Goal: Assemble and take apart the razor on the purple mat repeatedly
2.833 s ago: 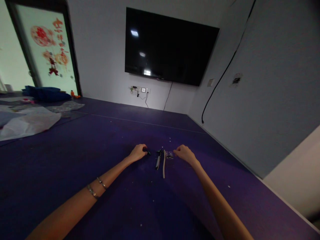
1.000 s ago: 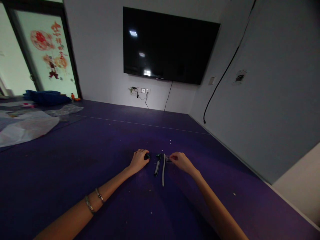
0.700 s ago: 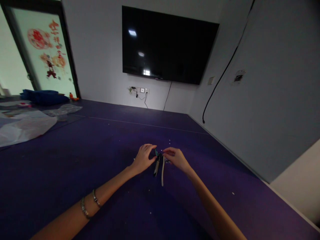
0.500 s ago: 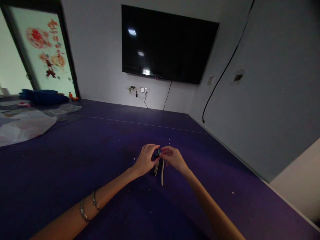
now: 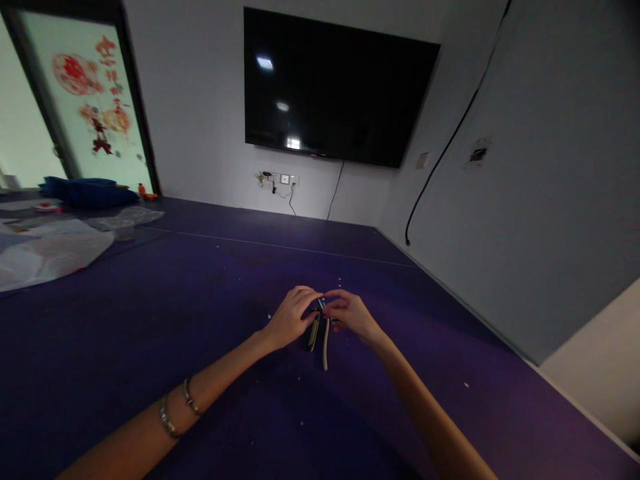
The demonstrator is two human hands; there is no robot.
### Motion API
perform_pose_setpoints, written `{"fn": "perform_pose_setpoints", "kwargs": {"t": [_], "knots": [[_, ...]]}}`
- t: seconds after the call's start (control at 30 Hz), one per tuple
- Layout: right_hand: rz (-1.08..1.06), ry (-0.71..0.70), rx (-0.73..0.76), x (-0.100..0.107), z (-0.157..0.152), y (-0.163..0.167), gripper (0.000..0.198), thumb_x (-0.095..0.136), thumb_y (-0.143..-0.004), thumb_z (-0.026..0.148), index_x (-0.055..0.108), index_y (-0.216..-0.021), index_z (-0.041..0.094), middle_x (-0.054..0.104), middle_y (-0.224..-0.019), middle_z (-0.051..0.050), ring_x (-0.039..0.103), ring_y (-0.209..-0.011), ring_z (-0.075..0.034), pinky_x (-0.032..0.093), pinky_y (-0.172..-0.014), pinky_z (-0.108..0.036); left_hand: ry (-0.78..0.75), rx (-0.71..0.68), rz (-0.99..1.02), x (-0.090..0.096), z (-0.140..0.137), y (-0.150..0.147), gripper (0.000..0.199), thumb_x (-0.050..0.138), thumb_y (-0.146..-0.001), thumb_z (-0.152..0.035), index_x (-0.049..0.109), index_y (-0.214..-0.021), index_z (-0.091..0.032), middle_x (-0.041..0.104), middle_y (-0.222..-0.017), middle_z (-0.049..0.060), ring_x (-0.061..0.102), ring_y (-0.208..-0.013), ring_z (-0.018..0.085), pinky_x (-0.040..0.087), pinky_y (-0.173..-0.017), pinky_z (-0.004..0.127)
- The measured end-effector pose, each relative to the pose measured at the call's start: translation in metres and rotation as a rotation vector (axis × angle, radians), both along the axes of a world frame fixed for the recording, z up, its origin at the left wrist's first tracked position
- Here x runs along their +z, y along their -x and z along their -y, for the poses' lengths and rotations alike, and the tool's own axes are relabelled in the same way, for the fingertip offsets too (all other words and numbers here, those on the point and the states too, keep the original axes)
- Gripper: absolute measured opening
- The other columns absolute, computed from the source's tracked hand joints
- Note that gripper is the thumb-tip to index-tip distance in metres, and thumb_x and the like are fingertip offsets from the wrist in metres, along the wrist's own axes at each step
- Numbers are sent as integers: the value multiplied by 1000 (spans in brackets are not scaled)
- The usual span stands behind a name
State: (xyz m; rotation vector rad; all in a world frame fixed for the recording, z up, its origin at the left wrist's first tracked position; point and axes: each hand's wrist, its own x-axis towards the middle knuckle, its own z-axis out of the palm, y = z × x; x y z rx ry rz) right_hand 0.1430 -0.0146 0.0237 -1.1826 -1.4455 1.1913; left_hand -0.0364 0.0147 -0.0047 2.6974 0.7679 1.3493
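In the middle of the head view, my left hand and my right hand meet over the purple surface. Between their fingertips is a small dark piece with a blue, shiny part; its kind is too small to make out. The left fingers curl over its left side, thumb below. On its right side, the right thumb and fingers are pinched together. Below the hands extend a pale narrow strip and a shorter dark strip with a cream edge. Whether these are joined to the blue piece is hidden by the fingers.
Small white scraps dot the purple surface. Crumpled clear plastic sheeting and a blue cloth bundle lie at the left. A black cable hangs along the right wall; a television hangs ahead.
Both hands stay in the same place with slight finger shifts. The blue part tilts a little and shows more between the fingertips.
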Motion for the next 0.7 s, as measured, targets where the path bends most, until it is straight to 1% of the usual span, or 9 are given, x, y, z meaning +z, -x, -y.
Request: {"fn": "perform_pose_setpoints", "kwargs": {"t": [0.07,0.13,0.23,0.33,0.5,0.57,0.63,0.7], "knots": [[5,33,36,5,3,-1,43,68,-59,23,53,-98,18,64,-70,0,62,-63,-16,47,-42,-20,-6,-34,-44,5,-2,4,33,52,-84,-21,51,-116,-21,58,-109,7,47,-107,20,41,-93,42],[3,65,58,9,5,-2,44,69,-59,20,53,-99,18,64,-70,0,62,-62,-15,46,-41,-19,-15,-63,-99,11,-3,8,29,50,-86,-21,54,-114,-21,59,-107,7,48,-106,20,41,-91,42],[-7,90,74,8,6,-3,43,69,-60,19,53,-99,18,64,-70,0,61,-62,-13,45,-41,-18,-36,-85,-181,18,-4,13,25,44,-89,-21,58,-109,-20,60,-102,7,49,-103,19,43,-89,40],[2,99,101,5,6,-5,42,69,-62,20,53,-101,18,64,-70,0,61,-61,-13,44,-41,-17,-65,-93,-239,19,-4,15,25,40,-90,-22,60,-105,-18,60,-99,8,50,-101,18,44,-88,36],[-13,138,156,6,8,-7,44,70,-62,22,54,-103,18,64,-75,-1,62,-68,-14,44,-42,-17,-91,-95,-292,19,-3,17,28,36,-91,-22,60,-104,-17,60,-101,9,50,-102,20,44,-88,37],[5,152,156,8,8,-9,42,69,-65,26,55,-103,18,65,-76,-3,62,-70,-14,44,-42,-17,-87,-105,-287,19,-3,17,28,35,-92,-22,60,-103,-15,60,-101,9,50,-101,20,44,-88,37],[56,129,123,10,7,-11,37,66,-69,32,57,-101,17,64,-76,-3,62,-69,-15,45,-42,-17,-49,-113,-259,19,-4,16,27,36,-91,-21,61,-101,-15,61,-99,9,50,-100,19,43,-87,36],[131,36,76,11,4,-15,33,63,-71,36,59,-97,17,63,-75,-3,61,-68,-14,47,-43,-18,31,-101,-221,19,-7,14,24,39,-90,-20,61,-97,-17,62,-95,7,51,-97,18,44,-86,35]]}}
